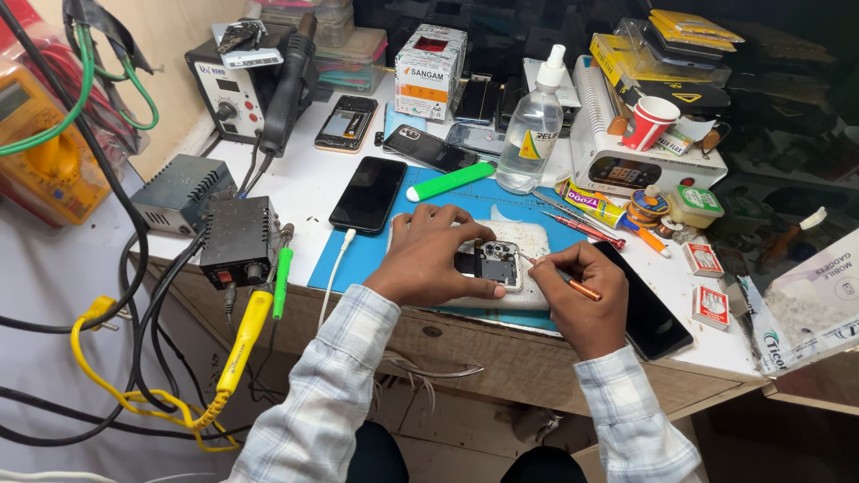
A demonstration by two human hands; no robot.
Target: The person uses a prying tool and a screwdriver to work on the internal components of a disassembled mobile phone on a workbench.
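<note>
An opened phone [494, 264] with its back off lies on a white pad [530, 268] on a blue mat [367, 255]. My left hand [429, 258] presses down on the phone's left part, thumb along its lower edge. My right hand [582, 300] grips a thin orange-handled screwdriver [573, 284], whose tip touches the phone's right side. Both sleeves are pale checked cloth.
A black phone [368, 194] and a green tool [450, 181] lie behind the mat. A clear bottle [532, 125], a glue tube [592, 206], a dark phone [646, 309] and small boxes [704, 259] sit to the right. A soldering station [237, 240] and cables crowd the left edge.
</note>
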